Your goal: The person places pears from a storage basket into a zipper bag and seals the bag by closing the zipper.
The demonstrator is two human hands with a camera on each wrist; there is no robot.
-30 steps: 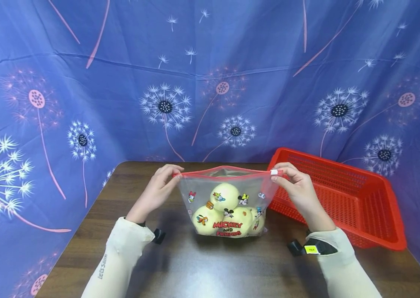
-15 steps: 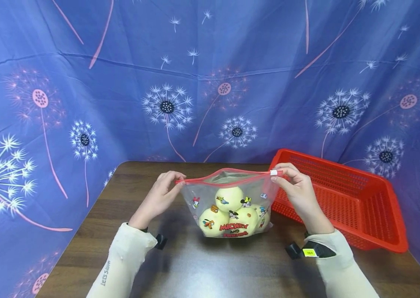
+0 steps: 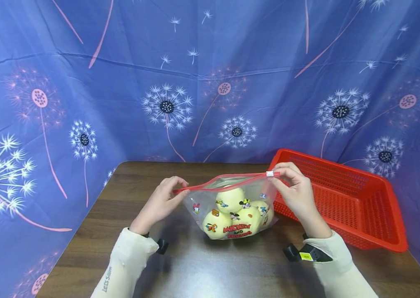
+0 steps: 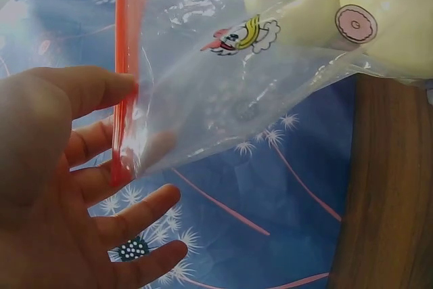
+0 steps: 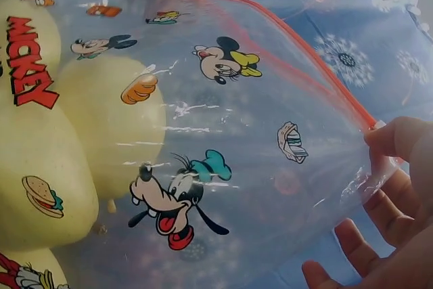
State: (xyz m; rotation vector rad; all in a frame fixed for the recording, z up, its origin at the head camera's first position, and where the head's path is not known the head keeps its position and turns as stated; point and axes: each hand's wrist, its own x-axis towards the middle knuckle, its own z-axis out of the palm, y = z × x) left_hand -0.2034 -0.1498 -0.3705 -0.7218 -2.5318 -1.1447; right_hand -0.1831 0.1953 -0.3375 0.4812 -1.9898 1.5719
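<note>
A clear slider zip bag (image 3: 210, 203) with cartoon prints and a red zip edge stands on the table, its mouth partly apart. Inside lie several round, pale yellow things (image 3: 230, 199), possibly fruit. My left hand (image 3: 160, 203) pinches the left end of the zip between thumb and fingers; the left wrist view shows the other fingers spread loosely. At the opposite end, my right hand (image 3: 298, 194) pinches the bag's corner by the white slider (image 3: 269, 174). In the right wrist view, the right thumb (image 5: 399, 137) presses near the slider and partly covers it.
A red perforated plastic basket (image 3: 394, 215) stands at the right, just behind my right hand. The dark wooden table (image 3: 210, 269) ends at a blue curtain (image 3: 202, 103) with dandelion prints, which hangs at the back and sides.
My left hand has lowered and shifted slightly right, so the left end of the zip now hangs lower than the right. The slider sits slightly further left. Both hands keep their pinch.
</note>
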